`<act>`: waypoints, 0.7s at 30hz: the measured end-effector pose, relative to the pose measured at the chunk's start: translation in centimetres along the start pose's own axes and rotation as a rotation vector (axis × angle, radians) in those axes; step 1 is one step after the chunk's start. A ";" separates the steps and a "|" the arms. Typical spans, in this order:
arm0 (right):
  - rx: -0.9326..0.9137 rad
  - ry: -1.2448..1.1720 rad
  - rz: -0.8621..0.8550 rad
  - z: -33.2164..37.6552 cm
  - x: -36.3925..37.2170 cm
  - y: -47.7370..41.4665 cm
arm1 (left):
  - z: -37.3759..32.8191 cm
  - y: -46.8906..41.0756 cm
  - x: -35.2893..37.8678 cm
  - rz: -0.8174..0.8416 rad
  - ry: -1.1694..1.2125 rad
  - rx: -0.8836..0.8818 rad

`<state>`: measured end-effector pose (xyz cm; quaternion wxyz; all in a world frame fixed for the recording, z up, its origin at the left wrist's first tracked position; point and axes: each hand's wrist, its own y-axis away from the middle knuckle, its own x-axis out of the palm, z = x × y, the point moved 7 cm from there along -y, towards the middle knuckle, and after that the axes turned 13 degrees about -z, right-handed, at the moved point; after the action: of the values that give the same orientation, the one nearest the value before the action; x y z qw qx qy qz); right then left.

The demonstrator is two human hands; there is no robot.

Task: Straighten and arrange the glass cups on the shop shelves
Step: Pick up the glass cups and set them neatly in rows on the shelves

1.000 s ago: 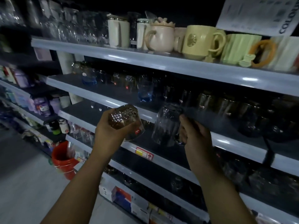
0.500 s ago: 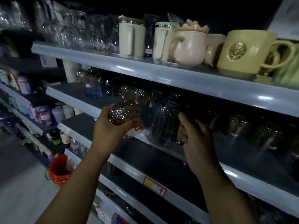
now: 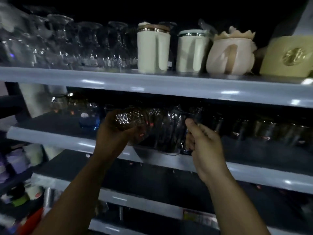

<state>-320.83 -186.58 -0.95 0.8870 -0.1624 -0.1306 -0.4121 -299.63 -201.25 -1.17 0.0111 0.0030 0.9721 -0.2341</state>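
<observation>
Grey shop shelving [image 3: 152,83] filled my feed, dim and partly blurred. Along the left half of its top shelf stood a row of clear stemmed glasses [image 3: 71,43], bowls down. Toward the right end I noted two cream lidded mugs [image 3: 153,50], a pink ceramic mug with a jagged lid [image 3: 230,55] and a yellow ceramic mug with a gold emblem [image 3: 288,56].

On the middle shelf [image 3: 50,135] a line of dark glass cups [image 3: 264,131] ran to the right end, set back from the front edge.

Left hand [image 3: 111,138] had its fingers wrapped round a diamond-textured amber glass cup [image 3: 130,122], tilted and held above the front edge. Right hand [image 3: 205,148] gripped the handle side of a clear ribbed glass mug [image 3: 166,133], just beside the amber cup, with its base at the front edge. I could not tell whether it touched the shelf. A small blue glass [image 3: 89,122] stood left of both.
</observation>
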 end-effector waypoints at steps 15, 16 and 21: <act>-0.261 0.269 -0.369 -3.6 6.9 -0.4 | 3.6 -6.3 -1.1 0.180 0.089 -0.035; -0.268 0.291 -0.371 -3.8 6.9 -0.6 | 3.6 -6.4 -0.8 0.190 0.089 -0.030; -0.298 0.434 -0.352 -4.9 6.6 -1.6 | 4.0 -6.3 0.7 0.219 0.095 -0.004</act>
<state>-317.44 -193.99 -2.71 0.7756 -0.1737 0.0976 -0.5989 -300.29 -208.66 -1.91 -0.0093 0.1202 0.9659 -0.2291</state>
